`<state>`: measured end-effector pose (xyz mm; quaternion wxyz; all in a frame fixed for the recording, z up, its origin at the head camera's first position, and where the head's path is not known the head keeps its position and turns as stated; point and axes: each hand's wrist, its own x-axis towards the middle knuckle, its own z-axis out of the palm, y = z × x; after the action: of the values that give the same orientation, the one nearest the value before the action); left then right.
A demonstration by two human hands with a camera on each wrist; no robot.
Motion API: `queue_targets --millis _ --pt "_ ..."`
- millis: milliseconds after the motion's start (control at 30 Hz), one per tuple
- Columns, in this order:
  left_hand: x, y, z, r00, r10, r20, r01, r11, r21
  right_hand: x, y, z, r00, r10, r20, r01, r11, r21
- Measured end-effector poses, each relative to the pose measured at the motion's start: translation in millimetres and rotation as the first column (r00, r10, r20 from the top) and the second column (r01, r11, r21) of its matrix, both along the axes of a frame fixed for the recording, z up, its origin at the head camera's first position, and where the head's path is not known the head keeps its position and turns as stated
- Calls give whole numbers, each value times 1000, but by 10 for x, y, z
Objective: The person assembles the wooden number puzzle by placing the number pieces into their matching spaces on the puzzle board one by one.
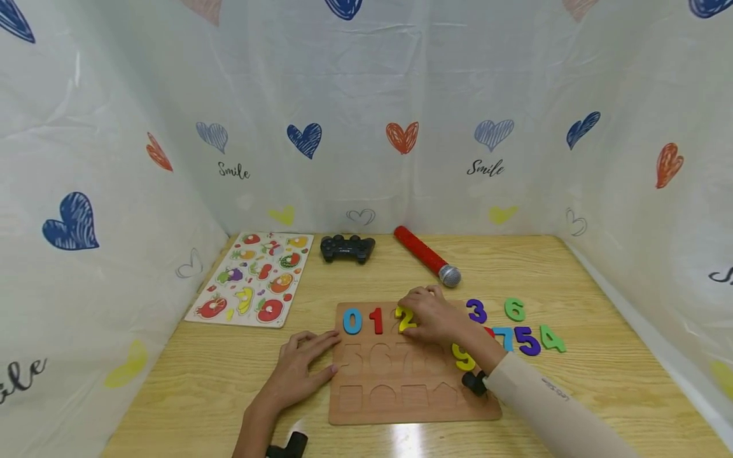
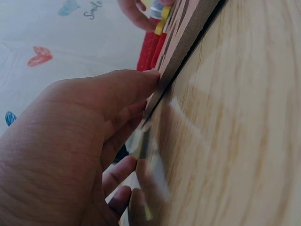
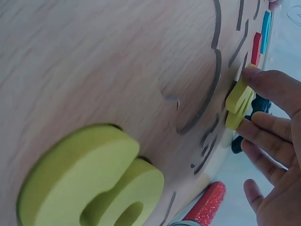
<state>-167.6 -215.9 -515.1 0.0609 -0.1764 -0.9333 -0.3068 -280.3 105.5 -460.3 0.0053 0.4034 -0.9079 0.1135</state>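
Note:
My right hand (image 1: 436,315) pinches a yellow number 2 (image 1: 404,319) over the top row of a wooden number puzzle board (image 1: 372,415). In the right wrist view, thumb and fingertips grip the yellow 2 (image 3: 238,101) by its sides, and it sits tilted at its recess. A blue 0 (image 1: 352,321) and a red 1 (image 1: 375,320) lie in the first two top-row slots. My left hand (image 1: 298,369) rests at the board's left side, thumb and fingertips touching the edge, as the left wrist view also shows. The lower recesses hold no pieces.
Right of the board lie a purple 3 (image 1: 476,311), green 6 (image 1: 514,309), blue 7 (image 1: 504,337), purple 5 (image 1: 527,341) and green 4 (image 1: 552,338). A yellow 9 (image 3: 70,174) lies on the board's right side. Behind are a fruit puzzle (image 1: 233,305), game controller (image 1: 347,248) and red microphone (image 1: 420,249).

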Motion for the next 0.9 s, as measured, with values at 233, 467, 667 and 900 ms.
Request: queue_targets --millis 233,467,667,900 --pt "-1 0 27 1000 4 27 -4 1000 -16 -21 -34 -38 1000 -1 13 1 1000 -5" --pt "-5 -6 40 999 2 51 0 1000 -27 -25 -83 -30 998 -48 51 50 998 -30" --pt "-12 -11 46 999 3 53 -2 1000 -25 -12 -132 -11 996 -83 38 84 996 -32" --pt "-11 -9 37 998 3 57 -1 1000 -27 14 -160 -15 994 -101 36 102 994 -27"
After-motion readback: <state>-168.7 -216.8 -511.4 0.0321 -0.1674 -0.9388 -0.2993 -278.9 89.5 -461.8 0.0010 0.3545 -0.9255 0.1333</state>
